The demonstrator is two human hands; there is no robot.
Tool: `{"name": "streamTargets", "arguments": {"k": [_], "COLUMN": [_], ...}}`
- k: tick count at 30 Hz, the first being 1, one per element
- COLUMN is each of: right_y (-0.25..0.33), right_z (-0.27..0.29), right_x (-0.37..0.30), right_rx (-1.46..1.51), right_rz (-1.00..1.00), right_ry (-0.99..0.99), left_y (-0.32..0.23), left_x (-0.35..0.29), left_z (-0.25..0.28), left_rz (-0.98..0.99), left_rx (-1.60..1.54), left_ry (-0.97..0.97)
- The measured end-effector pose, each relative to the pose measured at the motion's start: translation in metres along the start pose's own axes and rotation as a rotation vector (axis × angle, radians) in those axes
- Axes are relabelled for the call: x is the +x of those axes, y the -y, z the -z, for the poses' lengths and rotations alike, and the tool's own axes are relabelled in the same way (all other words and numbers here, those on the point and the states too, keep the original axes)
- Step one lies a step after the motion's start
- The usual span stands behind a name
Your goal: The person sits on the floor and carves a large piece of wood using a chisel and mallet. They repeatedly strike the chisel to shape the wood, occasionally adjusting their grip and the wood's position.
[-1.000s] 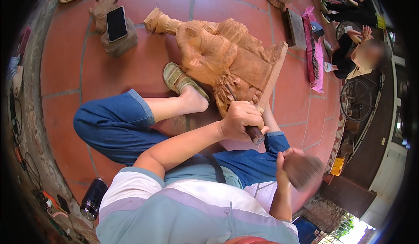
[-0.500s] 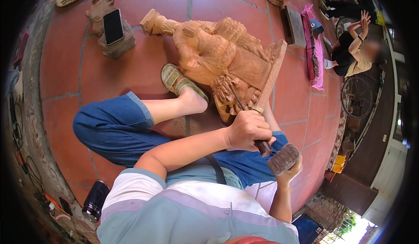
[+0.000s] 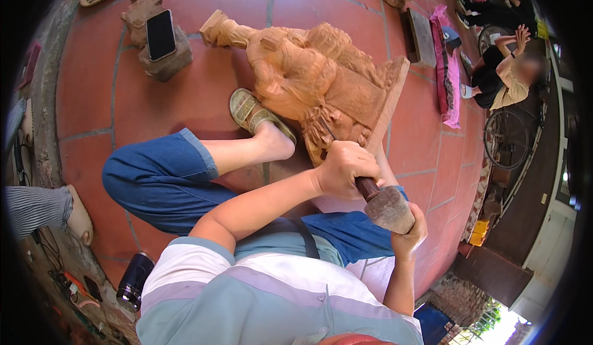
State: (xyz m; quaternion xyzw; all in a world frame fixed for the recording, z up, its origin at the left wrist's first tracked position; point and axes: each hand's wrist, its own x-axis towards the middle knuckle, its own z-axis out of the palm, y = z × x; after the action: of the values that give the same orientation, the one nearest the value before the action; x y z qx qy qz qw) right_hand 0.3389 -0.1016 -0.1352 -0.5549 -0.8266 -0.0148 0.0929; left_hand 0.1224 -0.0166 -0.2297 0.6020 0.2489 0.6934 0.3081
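A carved wooden statue (image 3: 296,79) lies on its side on the tiled floor ahead of me. My left hand (image 3: 347,167) is closed round a chisel (image 3: 367,187), whose dark handle end sticks out toward me. The blade points at the carved lower edge of the statue, and my hand hides most of it. In my right hand (image 3: 411,232) is a worn wooden mallet (image 3: 390,211), its blocky head against the end of the chisel handle. My fingers hide the mallet's grip.
A phone (image 3: 160,35) leans on a small block (image 3: 168,58) at the far left. By my left side stands a dark flask (image 3: 135,281). Someone's striped trouser leg (image 3: 38,210) and shoe are at the left edge. Another person (image 3: 509,76) sits at the far right near a bicycle wheel (image 3: 508,138).
The mallet has swung up and left onto the chisel's end. My left hand has shifted slightly toward the statue. A striped trouser leg and shoe have come in at the left.
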Motion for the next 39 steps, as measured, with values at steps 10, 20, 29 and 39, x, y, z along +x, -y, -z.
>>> {"name": "streamTargets", "arguments": {"k": [10,20,29,39], "right_y": [-0.004,0.002,0.009,-0.004], "right_z": [-0.008,0.001,0.002,-0.003], "right_x": [-0.023,0.015,0.016,-0.013], "right_rx": [0.429,0.196,0.045,0.252], "right_rz": [-0.341,-0.128,-0.073,-0.317], "right_ry": [-0.127,-0.067,0.019,-0.114], "left_y": [-0.002,0.004,0.008,-0.001], "left_x": [-0.003,0.006,0.003,0.002], "left_z": [-0.001,0.009,-0.002,-0.004], "left_rz": [0.013,0.034,0.031,0.037], "left_rx": [0.051,-0.029,-0.004,0.007], "left_ry": [0.080,-0.047,-0.031,0.047]}}
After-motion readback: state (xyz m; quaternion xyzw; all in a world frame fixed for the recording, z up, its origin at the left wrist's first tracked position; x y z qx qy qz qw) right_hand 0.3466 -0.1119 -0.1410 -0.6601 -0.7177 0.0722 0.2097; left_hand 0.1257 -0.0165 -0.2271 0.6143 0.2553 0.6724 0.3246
